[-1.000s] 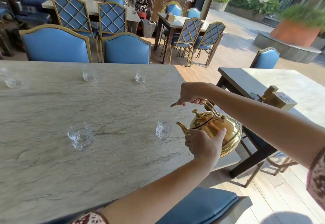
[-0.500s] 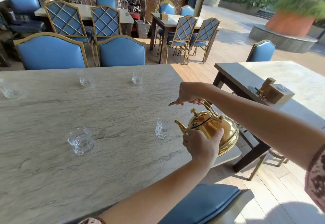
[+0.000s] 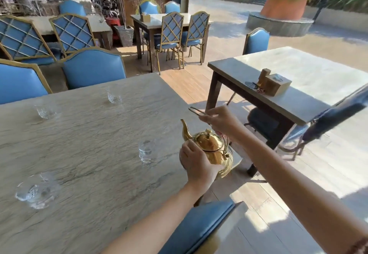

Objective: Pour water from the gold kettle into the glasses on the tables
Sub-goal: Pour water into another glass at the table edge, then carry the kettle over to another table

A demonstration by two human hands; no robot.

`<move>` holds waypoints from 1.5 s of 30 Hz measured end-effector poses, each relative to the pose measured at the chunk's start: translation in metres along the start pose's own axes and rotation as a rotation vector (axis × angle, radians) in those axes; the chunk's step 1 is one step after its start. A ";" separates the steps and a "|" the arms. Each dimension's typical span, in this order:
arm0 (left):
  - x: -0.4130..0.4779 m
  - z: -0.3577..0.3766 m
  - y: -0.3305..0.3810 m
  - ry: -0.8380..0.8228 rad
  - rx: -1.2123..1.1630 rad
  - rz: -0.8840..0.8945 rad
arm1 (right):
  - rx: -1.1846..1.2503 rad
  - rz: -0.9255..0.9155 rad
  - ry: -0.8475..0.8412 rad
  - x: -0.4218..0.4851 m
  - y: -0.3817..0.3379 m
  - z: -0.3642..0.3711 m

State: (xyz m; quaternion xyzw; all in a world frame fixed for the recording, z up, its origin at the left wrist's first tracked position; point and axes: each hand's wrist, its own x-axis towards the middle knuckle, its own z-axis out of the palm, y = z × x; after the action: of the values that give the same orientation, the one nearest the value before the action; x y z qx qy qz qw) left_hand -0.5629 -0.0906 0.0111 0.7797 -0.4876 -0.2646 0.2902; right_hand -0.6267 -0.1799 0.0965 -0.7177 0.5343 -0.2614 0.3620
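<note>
Sunlit patio, long marble counter [image 3: 83, 154]: the right hand [image 3: 221, 121] is gripping the gold kettle's [image 3: 211, 148] handle, the left hand [image 3: 196, 162] is cupping its body, closed against it, at the counter's right edge, spout pointing up, beside the nearest glass [image 3: 147, 151]; other glasses are standing farther left.

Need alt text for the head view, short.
Two bare hands hold a gold kettle at a marble table's edge: right hand on the handle, left hand against its body, spout beside a glass.
</note>
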 end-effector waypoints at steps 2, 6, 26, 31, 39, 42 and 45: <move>0.009 0.019 0.018 0.003 0.000 0.054 | 0.152 0.019 0.013 -0.005 0.019 -0.026; 0.023 0.068 0.060 -0.005 0.015 0.146 | 0.398 0.019 0.031 -0.016 0.062 -0.083; 0.102 0.286 0.189 -0.242 0.049 0.206 | 0.539 0.162 -0.024 0.057 0.272 -0.246; 0.174 0.290 0.188 -0.229 -0.018 0.189 | 0.519 0.162 -0.119 0.139 0.289 -0.244; 0.312 0.259 0.182 -0.119 -0.076 0.050 | 0.551 0.154 -0.314 0.300 0.265 -0.215; 0.359 0.238 0.180 -0.121 -0.055 0.040 | 0.585 0.181 -0.379 0.351 0.251 -0.205; 0.400 0.220 0.176 -0.078 -0.071 0.009 | 0.594 0.157 -0.454 0.399 0.235 -0.188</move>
State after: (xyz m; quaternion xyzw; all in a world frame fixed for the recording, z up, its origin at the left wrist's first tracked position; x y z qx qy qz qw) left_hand -0.6687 -0.5620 -0.0684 0.7559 -0.4923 -0.3107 0.2995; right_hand -0.7890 -0.6461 0.0171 -0.5781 0.3947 -0.2107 0.6824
